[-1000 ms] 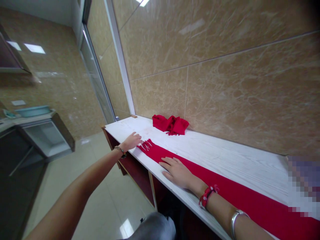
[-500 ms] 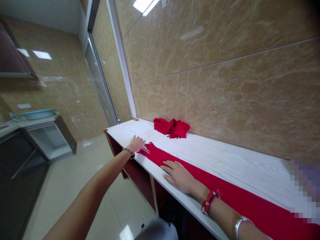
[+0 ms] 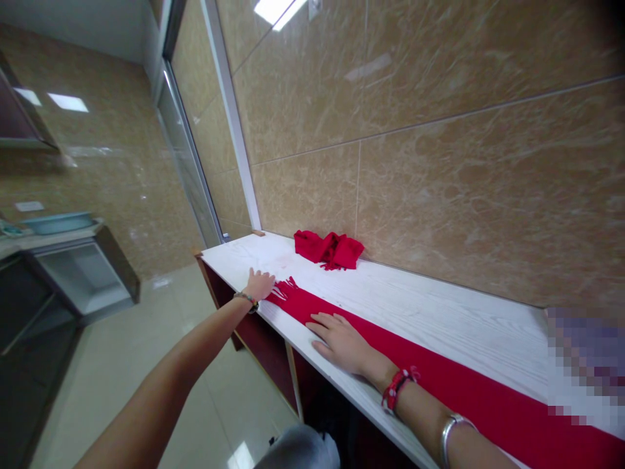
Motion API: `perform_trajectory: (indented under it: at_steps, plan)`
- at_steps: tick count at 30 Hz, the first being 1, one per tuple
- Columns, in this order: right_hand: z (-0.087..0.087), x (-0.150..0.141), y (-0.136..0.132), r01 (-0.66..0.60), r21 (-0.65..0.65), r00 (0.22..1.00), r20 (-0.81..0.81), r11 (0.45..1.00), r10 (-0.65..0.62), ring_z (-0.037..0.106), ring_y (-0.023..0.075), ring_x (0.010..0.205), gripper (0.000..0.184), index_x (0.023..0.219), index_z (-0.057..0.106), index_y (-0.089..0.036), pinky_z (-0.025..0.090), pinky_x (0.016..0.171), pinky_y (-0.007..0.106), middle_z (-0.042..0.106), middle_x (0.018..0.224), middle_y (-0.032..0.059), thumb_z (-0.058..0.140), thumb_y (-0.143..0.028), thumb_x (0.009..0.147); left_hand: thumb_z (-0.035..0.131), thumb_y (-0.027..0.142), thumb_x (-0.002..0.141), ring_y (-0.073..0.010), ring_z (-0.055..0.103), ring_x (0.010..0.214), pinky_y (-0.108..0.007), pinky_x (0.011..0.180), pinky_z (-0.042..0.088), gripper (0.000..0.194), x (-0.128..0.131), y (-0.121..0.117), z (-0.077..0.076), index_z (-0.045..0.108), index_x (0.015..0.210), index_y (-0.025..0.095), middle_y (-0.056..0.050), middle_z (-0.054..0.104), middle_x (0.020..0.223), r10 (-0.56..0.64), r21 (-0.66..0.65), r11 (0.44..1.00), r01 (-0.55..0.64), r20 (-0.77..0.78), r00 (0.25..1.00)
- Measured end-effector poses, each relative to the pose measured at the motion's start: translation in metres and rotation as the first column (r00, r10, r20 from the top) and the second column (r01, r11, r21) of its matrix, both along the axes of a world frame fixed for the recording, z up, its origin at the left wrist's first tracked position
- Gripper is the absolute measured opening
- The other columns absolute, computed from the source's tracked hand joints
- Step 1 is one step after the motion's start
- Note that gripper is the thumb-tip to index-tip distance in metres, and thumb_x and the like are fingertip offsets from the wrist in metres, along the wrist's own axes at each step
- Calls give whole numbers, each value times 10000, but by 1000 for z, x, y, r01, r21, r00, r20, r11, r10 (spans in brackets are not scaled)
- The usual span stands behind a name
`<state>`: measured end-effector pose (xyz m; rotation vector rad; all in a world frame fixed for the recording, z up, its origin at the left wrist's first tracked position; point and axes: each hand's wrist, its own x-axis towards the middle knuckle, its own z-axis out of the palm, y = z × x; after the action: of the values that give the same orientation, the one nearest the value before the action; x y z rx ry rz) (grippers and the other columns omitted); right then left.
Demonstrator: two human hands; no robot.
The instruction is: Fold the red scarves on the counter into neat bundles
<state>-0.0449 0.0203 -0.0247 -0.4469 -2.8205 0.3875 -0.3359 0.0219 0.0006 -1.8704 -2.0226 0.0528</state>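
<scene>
A long red scarf [image 3: 449, 378] lies flat along the white tabletop [image 3: 415, 299], its fringe at the far end. My left hand [image 3: 258, 284] rests at that fringed end with its fingers apart, touching or very near the tassels. Farther down the cloth, my right hand [image 3: 342, 342] is laid palm down on the scarf near the table's front edge, fingers stretched out. Part of the scarf is hidden under my right hand and forearm. A second red fringed cloth [image 3: 327, 249], folded in a loose bunch, sits against the wall.
A marbled tile wall [image 3: 439, 195] runs along the table's back edge. Blurred pixels cover something [image 3: 586, 365] at the right end. Beneath the tabletop are open compartments. Across the floor, a blue basin [image 3: 61, 223] stands on a counter.
The view has turned slightly to the right, so everything appears a little farther left. Both hands stay in nearly the same places on the scarf and table.
</scene>
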Motion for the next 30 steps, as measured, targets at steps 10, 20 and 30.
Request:
perform_trajectory:
  at_steps: [10, 20, 30]
  plan:
    - [0, 0, 0, -2, -2, 1000, -8, 1000, 2, 309, 230, 1263, 451, 1278, 454, -174, 199, 1048, 423, 407, 1355, 105, 339, -360, 883, 375, 58, 811, -145, 511, 994, -269, 894, 374, 355, 42, 18, 1, 558, 1065, 225, -37, 569, 1076, -150, -184, 966, 179, 163, 975]
    - [2, 0, 0, -6, -13, 1000, -3, 1000, 6, 304, 222, 1267, 448, 1282, 448, -179, 187, 1052, 422, 401, 1360, 102, 341, -353, 884, 350, 74, 831, -245, 506, 993, -407, 839, 403, 281, 27, -4, 18, 513, 1057, 113, -150, 523, 1056, 261, 26, 963, -269, 170, 950]
    - [-2, 0, 1, -3, 3, 1000, -31, 1000, 3, 321, 223, 1253, 438, 1264, 470, -180, 205, 1042, 420, 416, 1347, 105, 345, -359, 884, 349, 275, 863, -333, 487, 1034, -518, 785, 410, 320, 42, -8, -4, 525, 1093, 141, -175, 508, 1155, 306, -127, 950, -285, 191, 933]
